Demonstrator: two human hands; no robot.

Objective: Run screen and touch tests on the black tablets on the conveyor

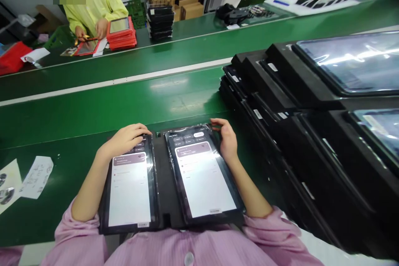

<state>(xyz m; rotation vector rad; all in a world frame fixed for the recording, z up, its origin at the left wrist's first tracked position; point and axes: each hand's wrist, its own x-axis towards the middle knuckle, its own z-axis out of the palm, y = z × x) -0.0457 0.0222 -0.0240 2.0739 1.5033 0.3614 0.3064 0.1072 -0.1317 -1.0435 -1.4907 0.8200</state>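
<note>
Two lit tablets lie side by side in front of me, the left tablet [129, 193] and the right tablet [207, 181], both in clear film with a black folder-like case [168, 183] showing between them. Each screen has a mostly white page under a dark top panel with small buttons. My left hand [127, 139] rests across the upper end of the left tablet, fingers stretched toward its top right corner and covering part of the screen. Beside the right tablet's top right corner is my right hand [227, 139], its fingers loosely bent and apart, at the edge.
Tall stacks of black cases with tablets [280, 104] stand close on my right. Paper slips [37, 176] lie at the left. A green conveyor [187, 95] runs beyond the bench. Across it, a person in yellow [96, 2] works near stacked red cases [121, 35].
</note>
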